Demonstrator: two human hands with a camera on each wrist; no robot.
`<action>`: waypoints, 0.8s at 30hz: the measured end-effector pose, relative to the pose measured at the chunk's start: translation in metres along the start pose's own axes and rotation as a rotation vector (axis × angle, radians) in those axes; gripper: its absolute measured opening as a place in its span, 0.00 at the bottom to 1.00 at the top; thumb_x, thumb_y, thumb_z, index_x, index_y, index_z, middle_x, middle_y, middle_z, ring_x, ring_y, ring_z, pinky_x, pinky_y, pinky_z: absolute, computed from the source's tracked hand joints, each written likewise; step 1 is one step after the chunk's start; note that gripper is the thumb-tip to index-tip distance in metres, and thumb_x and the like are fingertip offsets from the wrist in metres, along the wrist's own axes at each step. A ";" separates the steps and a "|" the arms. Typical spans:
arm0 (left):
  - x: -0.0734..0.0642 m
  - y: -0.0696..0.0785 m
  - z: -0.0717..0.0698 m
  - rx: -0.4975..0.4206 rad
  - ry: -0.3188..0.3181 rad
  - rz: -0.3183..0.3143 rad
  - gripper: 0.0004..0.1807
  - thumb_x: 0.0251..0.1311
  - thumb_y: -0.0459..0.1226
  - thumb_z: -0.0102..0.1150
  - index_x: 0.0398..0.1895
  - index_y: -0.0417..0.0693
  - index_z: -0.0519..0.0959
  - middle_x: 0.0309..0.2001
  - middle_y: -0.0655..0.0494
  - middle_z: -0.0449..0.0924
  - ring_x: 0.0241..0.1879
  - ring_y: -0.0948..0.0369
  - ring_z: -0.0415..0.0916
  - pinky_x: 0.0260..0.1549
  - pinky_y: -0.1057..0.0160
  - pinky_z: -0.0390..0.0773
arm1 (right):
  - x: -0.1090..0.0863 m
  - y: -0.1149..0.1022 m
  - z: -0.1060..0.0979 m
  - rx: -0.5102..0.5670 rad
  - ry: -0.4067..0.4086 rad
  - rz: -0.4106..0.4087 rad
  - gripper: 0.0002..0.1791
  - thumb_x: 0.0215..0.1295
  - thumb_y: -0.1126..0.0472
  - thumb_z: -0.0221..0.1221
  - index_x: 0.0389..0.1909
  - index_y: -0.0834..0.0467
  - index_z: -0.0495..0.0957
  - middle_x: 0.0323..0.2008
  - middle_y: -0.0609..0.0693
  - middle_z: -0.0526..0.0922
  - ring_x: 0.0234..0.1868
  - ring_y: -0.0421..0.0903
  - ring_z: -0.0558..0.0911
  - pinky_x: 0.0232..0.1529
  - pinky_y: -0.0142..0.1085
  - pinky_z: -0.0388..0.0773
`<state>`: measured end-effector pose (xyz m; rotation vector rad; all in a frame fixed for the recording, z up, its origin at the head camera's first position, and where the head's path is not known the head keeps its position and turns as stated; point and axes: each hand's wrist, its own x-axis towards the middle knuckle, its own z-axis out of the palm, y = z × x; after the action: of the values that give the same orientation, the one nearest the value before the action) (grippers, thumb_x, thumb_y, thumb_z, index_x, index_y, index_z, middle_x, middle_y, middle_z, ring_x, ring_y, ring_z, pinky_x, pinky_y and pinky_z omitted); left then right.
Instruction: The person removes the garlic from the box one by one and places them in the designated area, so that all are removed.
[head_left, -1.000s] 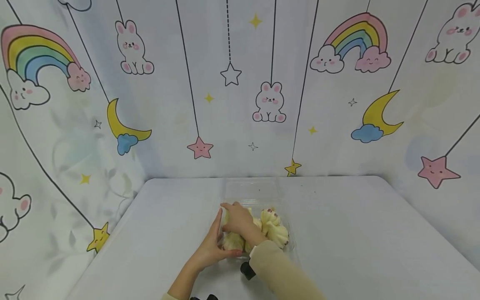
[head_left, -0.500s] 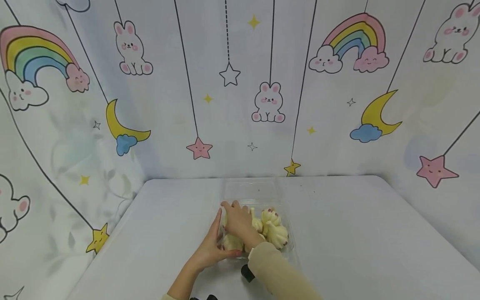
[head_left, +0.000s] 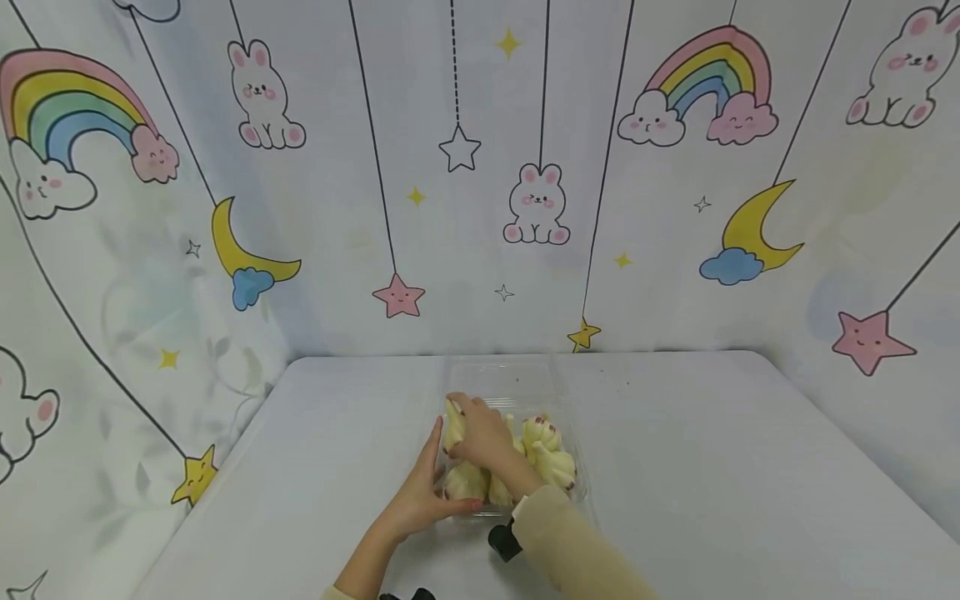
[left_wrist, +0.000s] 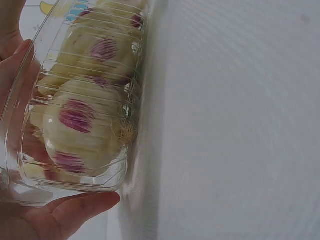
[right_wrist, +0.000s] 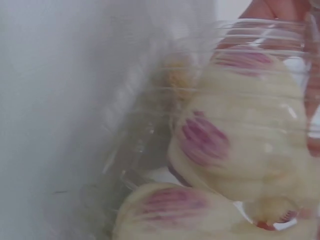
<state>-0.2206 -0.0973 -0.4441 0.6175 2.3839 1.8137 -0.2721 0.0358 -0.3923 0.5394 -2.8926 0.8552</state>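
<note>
A clear plastic clamshell box (head_left: 480, 514) stands on the table with several pale garlic bulbs (head_left: 555, 467) inside. My left hand (head_left: 417, 498) holds the box at its front left corner, thumb along the front and fingers up the left side. Over the back left of the box, my right hand (head_left: 486, 435) grips a garlic bulb (head_left: 453, 427), its stem poking up by the fingers. Just in front lies another garlic bulb (head_left: 467, 482). Purple streaks mark the garlic bulb (left_wrist: 82, 125) behind the ribbed wall in the left wrist view, and the garlic bulb (right_wrist: 240, 130) in the right.
The box's transparent lid (head_left: 501, 382) is folded back flat toward the far edge of the white table (head_left: 690, 467). A curtain (head_left: 480, 250) printed with rabbits, stars and rainbows hangs behind. A black wrist camera (head_left: 505, 542) sits below my right forearm.
My right hand has risen slightly and shifted right, with the garlic bulb now showing beside its fingers. The left hand stays at the box corner.
</note>
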 end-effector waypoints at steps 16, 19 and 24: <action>0.000 0.001 -0.001 0.030 0.025 -0.001 0.66 0.39 0.40 0.74 0.72 0.50 0.32 0.71 0.42 0.30 0.68 0.43 0.35 0.60 0.41 0.54 | -0.009 0.015 -0.019 0.229 0.049 -0.162 0.42 0.42 0.66 0.71 0.61 0.54 0.65 0.47 0.59 0.75 0.46 0.56 0.74 0.35 0.42 0.77; 0.000 0.000 -0.001 0.027 0.018 -0.010 0.66 0.40 0.40 0.74 0.72 0.52 0.31 0.71 0.42 0.29 0.68 0.42 0.34 0.59 0.40 0.54 | -0.010 0.015 -0.021 0.256 0.055 -0.143 0.42 0.42 0.67 0.70 0.62 0.54 0.65 0.48 0.60 0.75 0.46 0.56 0.74 0.35 0.42 0.77; 0.000 0.001 -0.001 0.022 0.012 -0.012 0.66 0.40 0.42 0.74 0.72 0.52 0.32 0.71 0.42 0.29 0.68 0.42 0.33 0.59 0.40 0.54 | -0.017 0.006 -0.031 0.279 0.056 -0.074 0.41 0.42 0.70 0.69 0.61 0.57 0.65 0.49 0.61 0.74 0.47 0.56 0.73 0.34 0.40 0.75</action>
<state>-0.2203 -0.0979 -0.4434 0.5953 2.4129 1.7938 -0.2593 0.0625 -0.3721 0.6286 -2.6994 1.2494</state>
